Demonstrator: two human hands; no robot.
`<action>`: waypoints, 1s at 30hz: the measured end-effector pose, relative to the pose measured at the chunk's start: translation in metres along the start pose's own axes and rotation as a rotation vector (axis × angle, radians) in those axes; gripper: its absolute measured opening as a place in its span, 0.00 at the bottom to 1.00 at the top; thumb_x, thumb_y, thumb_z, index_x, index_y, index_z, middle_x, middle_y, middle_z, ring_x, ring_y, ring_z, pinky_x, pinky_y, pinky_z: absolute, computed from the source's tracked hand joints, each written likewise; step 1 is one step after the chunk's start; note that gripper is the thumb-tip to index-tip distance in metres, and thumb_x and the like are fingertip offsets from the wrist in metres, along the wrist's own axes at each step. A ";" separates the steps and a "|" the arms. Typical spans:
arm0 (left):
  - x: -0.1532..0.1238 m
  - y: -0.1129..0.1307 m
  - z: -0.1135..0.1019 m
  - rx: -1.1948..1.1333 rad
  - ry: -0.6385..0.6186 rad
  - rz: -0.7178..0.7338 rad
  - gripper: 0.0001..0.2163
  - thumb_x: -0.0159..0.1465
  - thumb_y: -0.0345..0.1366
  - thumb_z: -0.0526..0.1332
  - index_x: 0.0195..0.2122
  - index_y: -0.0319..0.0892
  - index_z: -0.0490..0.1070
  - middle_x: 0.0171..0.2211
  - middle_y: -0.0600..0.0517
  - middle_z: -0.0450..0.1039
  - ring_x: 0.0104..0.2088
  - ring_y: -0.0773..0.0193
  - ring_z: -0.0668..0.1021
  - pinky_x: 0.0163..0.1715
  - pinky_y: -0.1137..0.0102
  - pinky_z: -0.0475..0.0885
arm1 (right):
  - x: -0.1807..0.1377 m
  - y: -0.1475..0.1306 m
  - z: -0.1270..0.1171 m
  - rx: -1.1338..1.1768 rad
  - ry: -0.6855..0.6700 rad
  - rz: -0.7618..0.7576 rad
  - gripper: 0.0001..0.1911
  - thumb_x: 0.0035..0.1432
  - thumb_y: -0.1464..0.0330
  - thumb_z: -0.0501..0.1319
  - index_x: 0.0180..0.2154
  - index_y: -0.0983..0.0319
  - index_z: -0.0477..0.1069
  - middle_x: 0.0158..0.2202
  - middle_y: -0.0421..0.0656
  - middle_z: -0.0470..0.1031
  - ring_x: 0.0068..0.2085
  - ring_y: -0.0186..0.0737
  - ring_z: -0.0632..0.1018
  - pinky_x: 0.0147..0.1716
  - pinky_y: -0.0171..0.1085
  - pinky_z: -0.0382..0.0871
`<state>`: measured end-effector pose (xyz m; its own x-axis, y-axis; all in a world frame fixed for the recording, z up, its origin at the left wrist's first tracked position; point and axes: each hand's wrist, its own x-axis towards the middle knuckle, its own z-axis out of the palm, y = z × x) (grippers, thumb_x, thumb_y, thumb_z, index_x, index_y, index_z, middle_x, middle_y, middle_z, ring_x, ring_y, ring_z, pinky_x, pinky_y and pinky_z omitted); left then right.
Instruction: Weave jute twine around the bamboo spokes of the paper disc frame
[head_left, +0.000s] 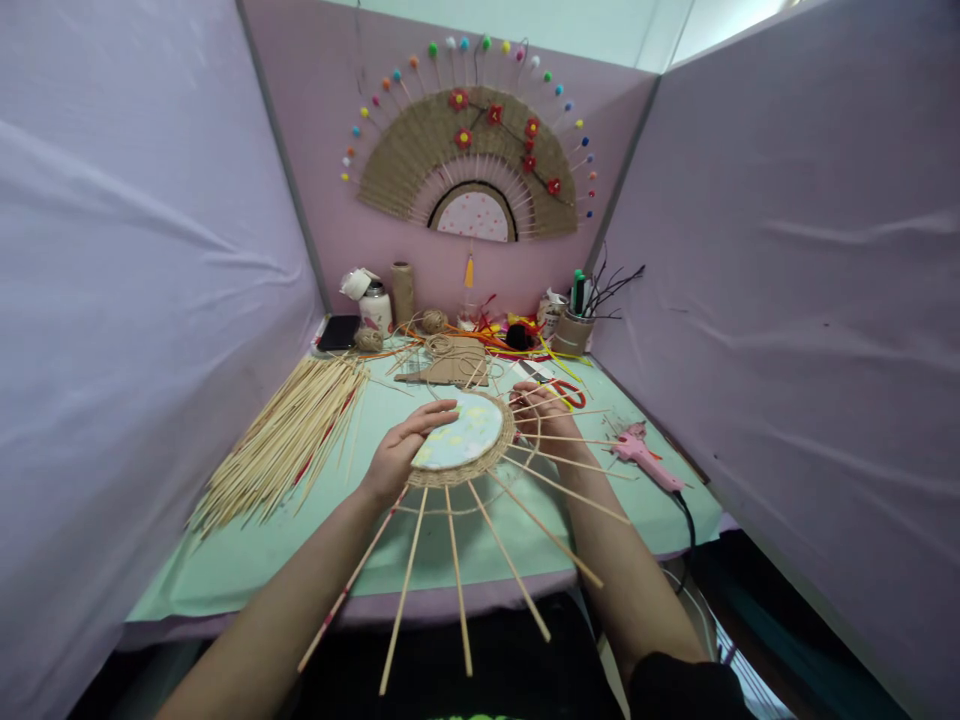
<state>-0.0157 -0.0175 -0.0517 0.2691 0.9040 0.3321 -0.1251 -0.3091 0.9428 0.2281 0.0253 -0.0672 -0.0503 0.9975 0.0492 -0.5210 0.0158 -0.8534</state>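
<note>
A round woven twine piece [459, 470] with a pale blue and yellow disc [469, 432] at its centre is held above the table. Thin wooden sticks [450, 560] fan out from its rim, several of them toward me. My left hand [397, 448] grips the left edge, its fingers lying over the disc and the thumb out of sight. At the right rim, among the sticks, the fingers of my right hand [541, 408] are pinched on the twine. A loose loop of twine [535, 445] hangs below that hand and runs under the sticks.
A pile of wooden sticks [281, 435] lies at left. Red-handled scissors [568, 393] and a pink glue gun [646, 458] are at right. Cardboard [442, 365], twine balls [433, 321], a phone [339, 333] and a pen holder [574, 332] stand behind. A decorated fan [472, 140] hangs ahead.
</note>
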 end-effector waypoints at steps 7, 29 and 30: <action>0.001 -0.001 0.003 -0.125 0.067 -0.224 0.30 0.52 0.40 0.70 0.56 0.44 0.67 0.61 0.42 0.63 0.50 0.52 0.77 0.42 0.65 0.75 | -0.001 0.001 0.006 -0.030 0.005 -0.031 0.13 0.42 0.65 0.72 0.31 0.60 0.74 0.27 0.39 0.75 0.25 0.31 0.72 0.24 0.32 0.65; 0.003 -0.005 0.001 -0.358 -0.015 -0.410 0.39 0.48 0.34 0.73 0.61 0.40 0.58 0.41 0.42 0.79 0.37 0.54 0.82 0.32 0.69 0.76 | -0.003 0.004 0.005 -0.038 0.021 -0.125 0.12 0.39 0.64 0.73 0.26 0.62 0.76 0.20 0.37 0.68 0.22 0.29 0.66 0.21 0.33 0.58; 0.003 -0.005 0.001 -0.353 -0.019 -0.414 0.39 0.48 0.34 0.73 0.61 0.40 0.58 0.41 0.42 0.79 0.37 0.54 0.82 0.31 0.69 0.76 | -0.003 0.004 0.005 -0.044 0.015 -0.126 0.12 0.39 0.64 0.73 0.26 0.61 0.75 0.21 0.37 0.68 0.22 0.30 0.66 0.21 0.33 0.58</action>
<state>-0.0130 -0.0135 -0.0554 0.3806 0.9227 -0.0611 -0.3176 0.1924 0.9285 0.2214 0.0217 -0.0682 0.0256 0.9884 0.1500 -0.4849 0.1434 -0.8628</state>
